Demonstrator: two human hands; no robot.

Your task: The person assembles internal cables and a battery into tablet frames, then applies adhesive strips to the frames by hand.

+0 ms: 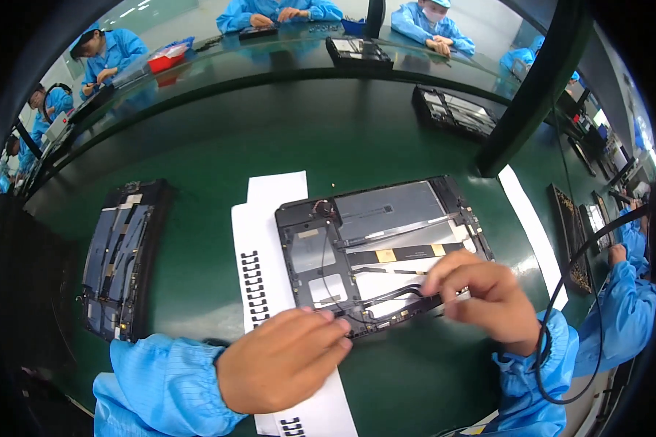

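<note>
In front of me lies an opened tablet [397, 204], its inside facing up, with grey battery panels, flat ribbon cables and a black frame. My left hand [284, 360] rests flat, fingers stretched out, with its fingertips on the tablet's near left edge. Over the near right corner, my right hand [481, 295] is closed in a pinch. A thin, curved black tool that looks like tweezers [397, 293] runs left from its fingers across the tablet; the grip itself is partly hidden. A thin dark wire loops over the left part of the tablet.
White paper sheets [259, 233] with black clip-like marks lie under the tablet. Another opened tablet [120, 255] is at left, more stand at the back. A black post [532, 95] rises at back right, beside a white strip [536, 233] and black cable [583, 255]. Co-workers sit around.
</note>
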